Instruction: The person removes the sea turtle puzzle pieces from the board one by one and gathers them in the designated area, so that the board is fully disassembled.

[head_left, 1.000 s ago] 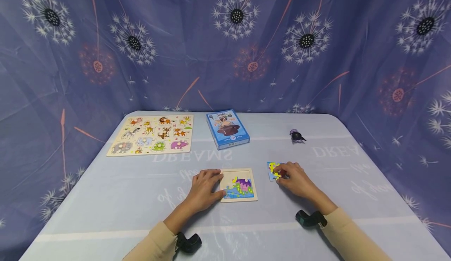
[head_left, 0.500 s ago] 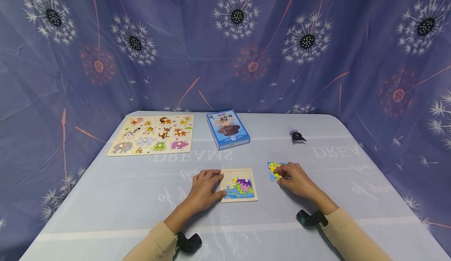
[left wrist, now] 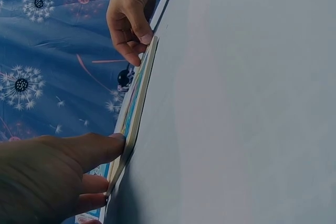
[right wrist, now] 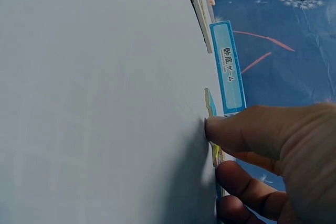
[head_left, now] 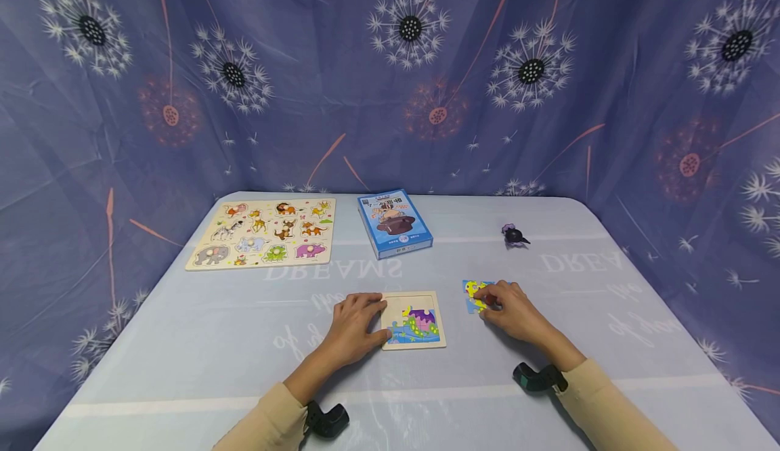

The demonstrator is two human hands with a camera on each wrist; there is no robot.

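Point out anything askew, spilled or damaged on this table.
Only the blue box stands out: it lies at an angle to the far edge of the table. No spill or damage shows. The loose puzzle pieces beside the partly filled puzzle frame seem like unfinished work.

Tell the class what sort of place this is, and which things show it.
Probably an indoor puzzle or play table; the wider room is out of view. Showing this are the part-filled tray, the animal board and the flowered cloth hung behind.
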